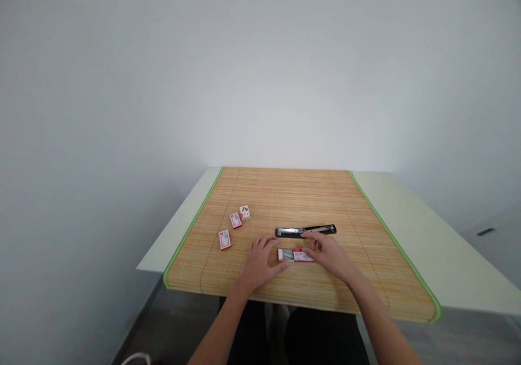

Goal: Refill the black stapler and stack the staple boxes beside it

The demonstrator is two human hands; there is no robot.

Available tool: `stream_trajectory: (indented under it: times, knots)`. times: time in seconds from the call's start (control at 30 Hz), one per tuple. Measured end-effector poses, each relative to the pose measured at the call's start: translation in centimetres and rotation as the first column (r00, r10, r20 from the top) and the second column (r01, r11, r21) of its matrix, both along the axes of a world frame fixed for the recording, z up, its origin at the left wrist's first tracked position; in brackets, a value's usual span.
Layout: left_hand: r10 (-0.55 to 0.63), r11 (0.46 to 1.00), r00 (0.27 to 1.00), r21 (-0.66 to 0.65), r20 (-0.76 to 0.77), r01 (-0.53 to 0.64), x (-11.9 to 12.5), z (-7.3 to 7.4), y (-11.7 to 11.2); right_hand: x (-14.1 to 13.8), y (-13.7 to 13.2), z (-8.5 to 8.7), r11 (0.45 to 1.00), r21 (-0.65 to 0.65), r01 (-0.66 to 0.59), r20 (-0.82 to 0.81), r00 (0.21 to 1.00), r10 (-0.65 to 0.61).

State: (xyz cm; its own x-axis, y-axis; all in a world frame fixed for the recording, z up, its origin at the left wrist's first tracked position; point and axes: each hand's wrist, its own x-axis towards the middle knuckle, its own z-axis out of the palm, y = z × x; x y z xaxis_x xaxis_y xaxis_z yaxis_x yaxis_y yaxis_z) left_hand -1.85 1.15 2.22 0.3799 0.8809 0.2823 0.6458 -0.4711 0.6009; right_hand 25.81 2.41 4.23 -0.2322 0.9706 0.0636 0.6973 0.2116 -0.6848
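A black stapler [325, 229] lies on the bamboo mat, folded open, its metal staple channel [291, 230] showing. Nearer to me is a red-and-white staple box [301, 255], its tray slid partly out at the left with grey staple strips [287, 254] in it. My left hand [260, 264] rests on the mat just left of the box, fingers spread and holding nothing. Over the right part of the box is my right hand [328, 254]. Its index fingertip reaches the stapler's middle, while the thumb is at the box; thumb and index are apart.
Several small boxes lie at the left of the mat: one near box [224, 239], another [235, 220] behind it and a white one [245, 212] farther back. The bamboo mat [293, 191] has green edging and covers the middle of a white table [439, 245]. Walls stand behind and at the left.
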Motion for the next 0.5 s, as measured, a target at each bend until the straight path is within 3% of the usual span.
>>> stream_trajectory:
  times: [0.17, 0.33, 0.5]
  knots:
    - [-0.016, 1.000, 1.000, -0.018, -0.013, 0.016, -0.1, -0.4, 0.0, -3.8, 0.1, 1.2, 0.990, 0.018, -0.141, 0.181, 0.974, 0.135]
    - [-0.002, 0.999, 1.000, -0.037, 0.014, 0.003, -0.4, -1.1, 0.7, -5.9, 1.0, 1.3, 0.983, 0.011, -0.182, 0.397, 0.903, 0.163]
    - [-0.008, 0.999, 1.000, -0.035, 0.009, 0.009, -0.5, -1.2, 0.8, -7.1, 2.8, 0.8, 0.980, -0.003, -0.201, 0.449, 0.875, 0.181]
